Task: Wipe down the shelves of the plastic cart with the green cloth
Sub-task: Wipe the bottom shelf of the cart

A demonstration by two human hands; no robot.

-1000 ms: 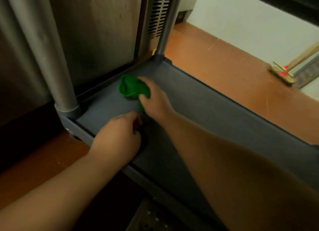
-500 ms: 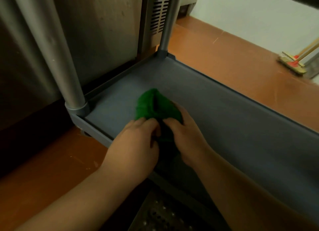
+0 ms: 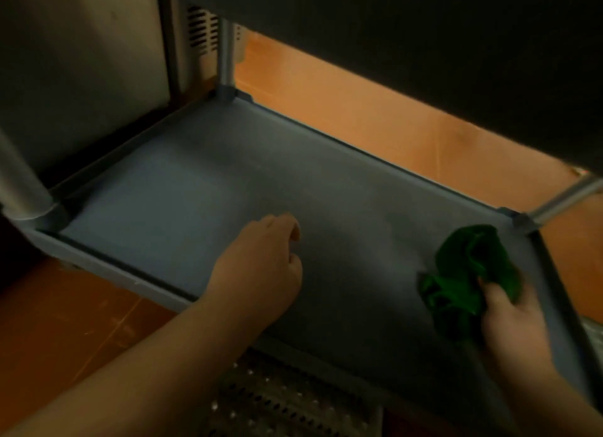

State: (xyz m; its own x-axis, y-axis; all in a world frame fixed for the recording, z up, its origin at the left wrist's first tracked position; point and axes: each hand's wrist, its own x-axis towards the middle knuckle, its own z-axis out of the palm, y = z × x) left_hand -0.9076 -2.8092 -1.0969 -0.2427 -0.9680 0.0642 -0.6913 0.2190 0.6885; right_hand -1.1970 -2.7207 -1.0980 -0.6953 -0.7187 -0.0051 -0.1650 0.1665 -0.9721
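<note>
Your right hand (image 3: 512,319) has carried the cloth (image 3: 470,273) from the shelf's (image 3: 202,188) middle to the lower right of the frame, fingers clenched around it near the corner post (image 3: 561,198), while your left hand (image 3: 261,270) rests loosely curled at centre, holding nothing.

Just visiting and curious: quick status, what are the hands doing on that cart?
Right hand grips green cloth at shelf's right end. Left hand loosely curled, holding nothing. Nothing in the way.
</note>
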